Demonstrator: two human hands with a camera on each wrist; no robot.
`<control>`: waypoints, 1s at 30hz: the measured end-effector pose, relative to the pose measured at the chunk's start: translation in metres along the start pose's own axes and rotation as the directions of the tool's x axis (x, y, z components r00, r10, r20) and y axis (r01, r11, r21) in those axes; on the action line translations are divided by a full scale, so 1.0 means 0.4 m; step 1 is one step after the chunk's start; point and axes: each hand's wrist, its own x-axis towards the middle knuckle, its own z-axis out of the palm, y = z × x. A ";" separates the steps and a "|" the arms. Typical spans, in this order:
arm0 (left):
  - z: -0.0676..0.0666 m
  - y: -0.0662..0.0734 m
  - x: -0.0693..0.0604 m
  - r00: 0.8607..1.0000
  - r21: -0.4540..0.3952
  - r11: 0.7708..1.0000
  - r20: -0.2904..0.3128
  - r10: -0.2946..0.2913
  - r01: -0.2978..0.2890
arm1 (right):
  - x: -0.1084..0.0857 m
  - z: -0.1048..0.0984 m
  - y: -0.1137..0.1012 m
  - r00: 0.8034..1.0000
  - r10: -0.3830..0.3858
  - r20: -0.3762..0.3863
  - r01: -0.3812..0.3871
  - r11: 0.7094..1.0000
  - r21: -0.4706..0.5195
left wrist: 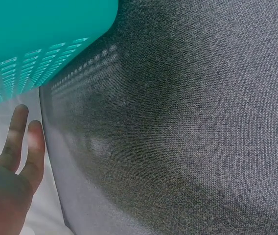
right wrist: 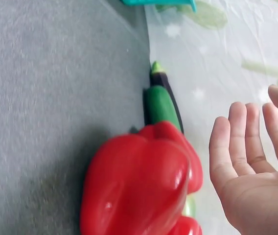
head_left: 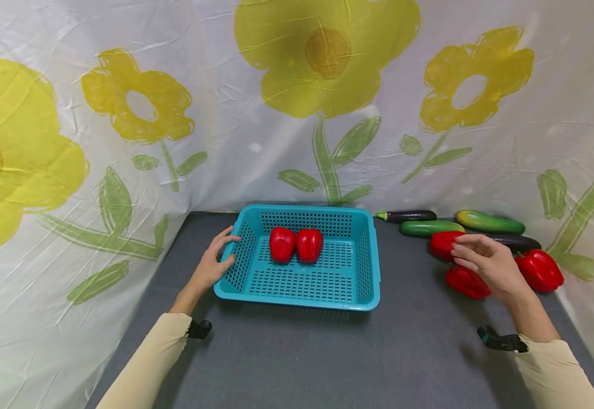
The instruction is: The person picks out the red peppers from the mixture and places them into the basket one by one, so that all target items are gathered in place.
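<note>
Head view: the left hand (head_left: pixel 214 261), fingers spread, is at the left rim of the basket (head_left: pixel 297 303), where two peppers (head_left: pixel 282 245) (head_left: pixel 309 245) lie; the empty right hand (head_left: pixel 490 267) is above loose peppers (head_left: pixel 442 244) (head_left: pixel 468 282) (head_left: pixel 539 270) on the right. Left wrist view: two fingers extend, holding nothing. Right wrist view: fingers apart; rounded sides probably want a wide, even grip.

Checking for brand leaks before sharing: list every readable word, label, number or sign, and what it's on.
None readable: no text shows on the basket, red peppers or table.
Backdrop: flowers and leaves, no lettering.
Black wrist straps: too small to tell whether they carry marks.
</note>
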 end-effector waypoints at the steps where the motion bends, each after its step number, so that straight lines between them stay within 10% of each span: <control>1: 0.000 0.000 0.000 1.000 -0.003 1.000 0.000 -0.003 0.003 | -0.003 -0.005 -0.001 1.000 0.001 -0.003 -0.001 1.000 0.001; 13: 0.000 0.004 -0.001 1.000 -0.001 1.000 -0.002 -0.006 0.006 | -0.044 -0.078 -0.002 0.998 -0.018 -0.056 0.010 0.991 -0.134; 21: -0.001 0.009 -0.001 1.000 -0.009 1.000 0.002 -0.020 0.020 | -0.075 -0.120 0.018 0.987 -0.021 -0.157 -0.076 0.807 -0.586; 30: -0.001 0.010 -0.002 1.000 -0.020 1.000 0.001 -0.001 0.001 | -0.100 -0.110 0.044 0.995 -0.046 -0.089 -0.017 0.796 -0.605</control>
